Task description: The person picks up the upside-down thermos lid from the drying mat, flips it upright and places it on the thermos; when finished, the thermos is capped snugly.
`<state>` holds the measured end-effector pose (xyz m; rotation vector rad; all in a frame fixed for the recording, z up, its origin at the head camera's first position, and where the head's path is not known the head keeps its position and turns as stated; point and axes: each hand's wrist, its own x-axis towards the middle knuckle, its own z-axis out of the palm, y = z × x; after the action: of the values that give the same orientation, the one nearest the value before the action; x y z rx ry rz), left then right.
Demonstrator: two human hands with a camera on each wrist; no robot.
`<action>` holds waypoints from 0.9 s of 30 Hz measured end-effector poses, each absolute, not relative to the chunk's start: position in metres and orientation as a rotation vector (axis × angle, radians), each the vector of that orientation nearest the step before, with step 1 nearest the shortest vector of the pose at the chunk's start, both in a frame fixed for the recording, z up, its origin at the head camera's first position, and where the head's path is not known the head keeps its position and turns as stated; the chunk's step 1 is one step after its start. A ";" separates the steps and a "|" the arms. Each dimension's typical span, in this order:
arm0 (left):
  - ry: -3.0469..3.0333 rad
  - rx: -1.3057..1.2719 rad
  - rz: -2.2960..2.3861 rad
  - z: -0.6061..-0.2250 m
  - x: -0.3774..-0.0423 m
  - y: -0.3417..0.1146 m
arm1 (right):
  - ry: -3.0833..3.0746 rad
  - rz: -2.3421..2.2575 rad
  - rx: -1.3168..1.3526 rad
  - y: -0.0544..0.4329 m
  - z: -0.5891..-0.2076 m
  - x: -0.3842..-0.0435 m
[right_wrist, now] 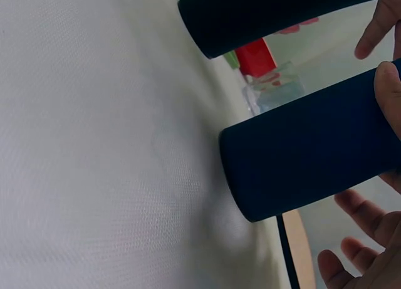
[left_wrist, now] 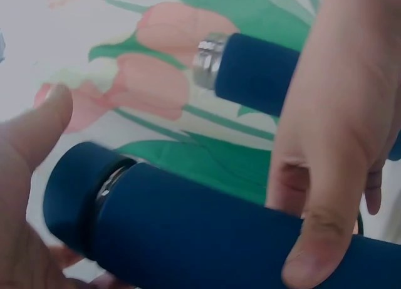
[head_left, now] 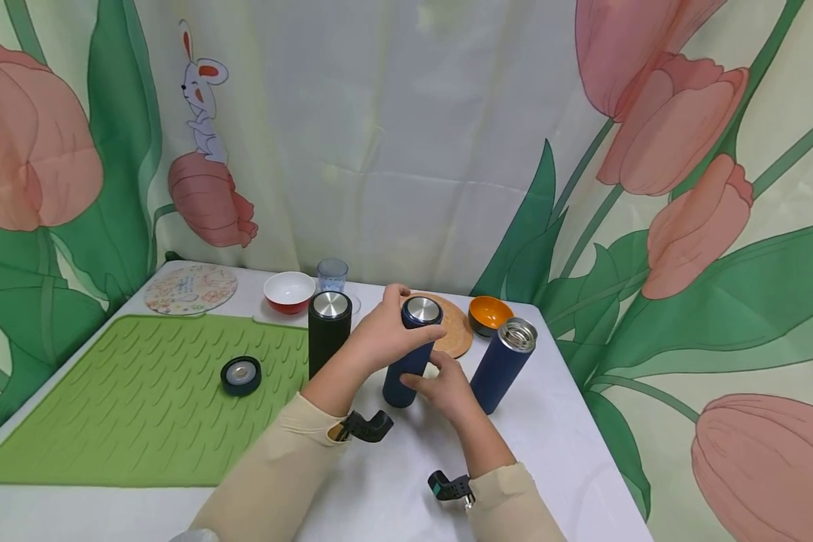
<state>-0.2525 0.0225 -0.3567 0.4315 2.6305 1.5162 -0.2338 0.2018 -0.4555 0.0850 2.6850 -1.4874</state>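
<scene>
On the white desk point(head_left: 386, 500), between the green mat point(head_left: 129, 421) and the desk's right edge, is a slim dark-blue bottle point(left_wrist: 200, 223). The right hand's point(head_left: 447, 391) grip pinches its body; the left hand point(head_left: 382, 339) is around the top, thumb spread clear in its wrist view, and whether its fingers press I cannot tell. The matching blue cap point(left_wrist: 72, 195) bears a silver disc point(head_left: 423, 309), with a thin steel ring point(left_wrist: 114, 181) below.

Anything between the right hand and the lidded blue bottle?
Nothing visible. The right hand touches the lidded blue bottle directly, thumb on its body. The open blue bottle is to the right, the black bottle left; neither intervenes.
</scene>
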 end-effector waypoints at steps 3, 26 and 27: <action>2.710 0.364 1.481 -0.355 -0.250 0.030 | 2.667 -1.496 0.092 0.203 -0.457 -0.236; 2.756 0.252 1.524 -0.356 -0.246 0.039 | 2.679 -1.501 0.054 0.204 -0.458 -0.236; 2.775 0.223 1.523 -0.356 -0.245 0.042 | 2.683 -1.502 0.053 0.204 -0.458 -0.236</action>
<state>-0.2454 0.0415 -0.3565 0.2234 2.7750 1.5234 -0.2364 0.2041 -0.4580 0.0528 2.6826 -1.5017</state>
